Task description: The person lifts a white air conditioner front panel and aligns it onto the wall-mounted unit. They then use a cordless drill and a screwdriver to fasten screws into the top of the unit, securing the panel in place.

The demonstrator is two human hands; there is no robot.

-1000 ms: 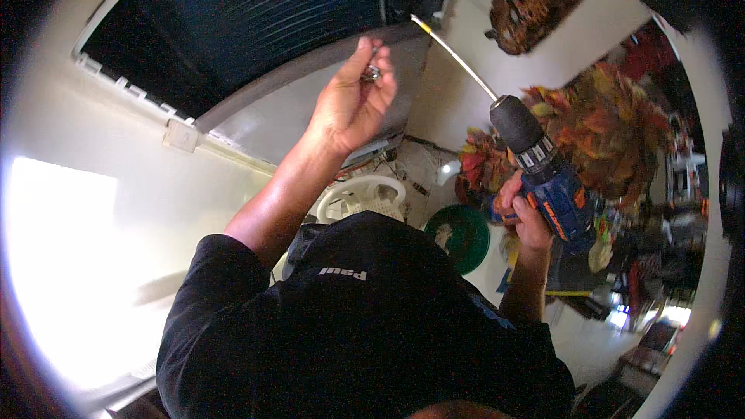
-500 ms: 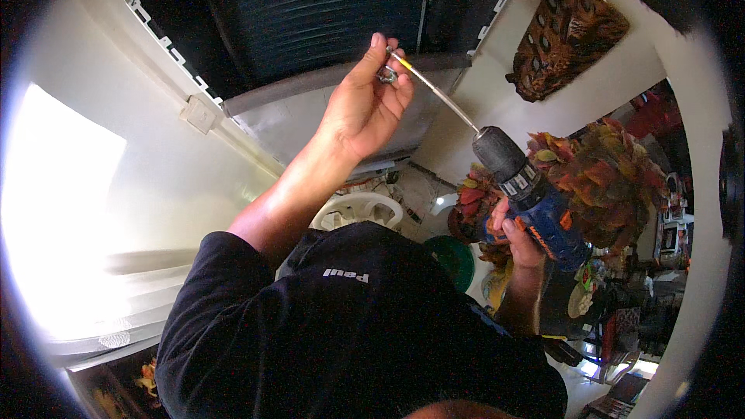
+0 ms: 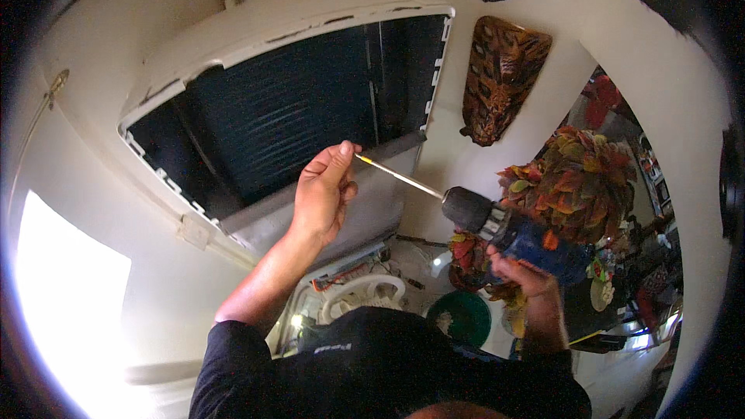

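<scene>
Blue-and-black cordless drill [image 3: 535, 242] sits gripped in the right hand [image 3: 531, 275]; its long, slim metal bit [image 3: 403, 178] points left and far, tip beside the left hand [image 3: 318, 198], whose fingers pinch together, around what I cannot tell.

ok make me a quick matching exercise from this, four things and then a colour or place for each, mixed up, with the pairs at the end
Things:
1. drill
2. long bit
3. round tub
4. carved plaque

Places and colours:
A. green
B. gripped by the right hand
C. brown, to the right of the dark-fronted unit
D. its tip at the fingers of the left hand

Pairs: 1-B, 2-D, 3-A, 4-C
</scene>
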